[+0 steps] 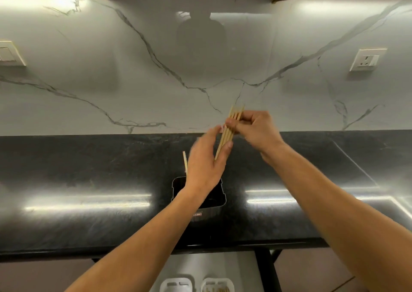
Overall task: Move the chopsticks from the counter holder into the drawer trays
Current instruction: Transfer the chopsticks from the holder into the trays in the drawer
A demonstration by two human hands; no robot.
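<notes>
A bundle of several pale wooden chopsticks [229, 131] is held up above the black counter. My right hand [254, 126] pinches the bundle near its upper end. My left hand [205, 160] touches its lower part, thumb and fingertips against the sticks, slightly blurred. Below my left wrist stands the dark square holder [219, 200] on the counter. One more chopstick [185, 161] sticks up from it at the left. At the bottom edge the open drawer shows two white trays [176, 284], and the right tray [217, 284] has chopsticks lying in it.
The black stone counter [89, 180] runs across the view, with a marble backsplash behind. A wall socket [366, 59] is at the right and a switch plate [10, 53] at the left. The drawer's pale floor [234, 267] lies under the counter edge.
</notes>
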